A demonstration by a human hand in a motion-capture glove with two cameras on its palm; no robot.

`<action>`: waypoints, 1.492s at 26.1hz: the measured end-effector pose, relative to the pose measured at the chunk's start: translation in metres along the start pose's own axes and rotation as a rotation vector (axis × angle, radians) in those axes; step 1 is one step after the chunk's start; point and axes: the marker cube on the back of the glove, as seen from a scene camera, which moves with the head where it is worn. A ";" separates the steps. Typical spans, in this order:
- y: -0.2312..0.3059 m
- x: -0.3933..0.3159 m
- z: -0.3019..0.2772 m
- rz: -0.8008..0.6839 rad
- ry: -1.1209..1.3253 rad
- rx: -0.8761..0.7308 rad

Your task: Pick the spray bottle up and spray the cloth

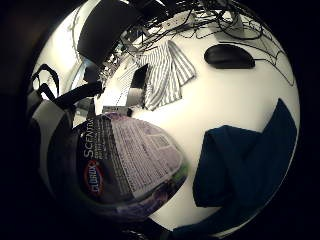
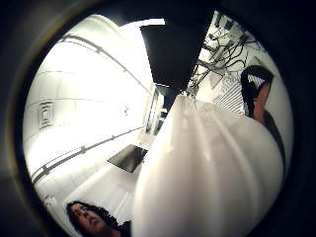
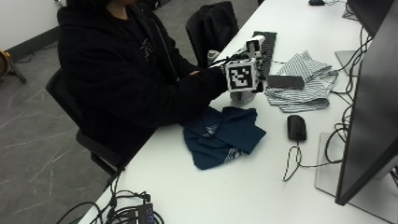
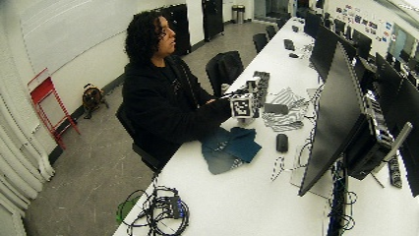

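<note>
Hands: gloved right hand (image 3: pixel 217 79) grips spray bottle (image 1: pixel 127 167) labelled "Clorox Scentiva" above blue cloth (image 3: pixel 221 135).

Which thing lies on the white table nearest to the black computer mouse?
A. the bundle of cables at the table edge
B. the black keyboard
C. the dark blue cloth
C: in the outside view the dark blue cloth lies right beside the black computer mouse on the white table, with only a small gap of bare table between them.
</note>
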 end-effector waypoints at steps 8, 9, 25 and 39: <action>0.001 0.001 0.002 -0.010 -0.010 0.011; 0.002 0.002 0.002 -0.011 -0.009 0.011; 0.039 0.030 -0.071 -0.048 0.220 -0.166; 0.164 -0.001 -0.177 -0.134 0.677 -0.447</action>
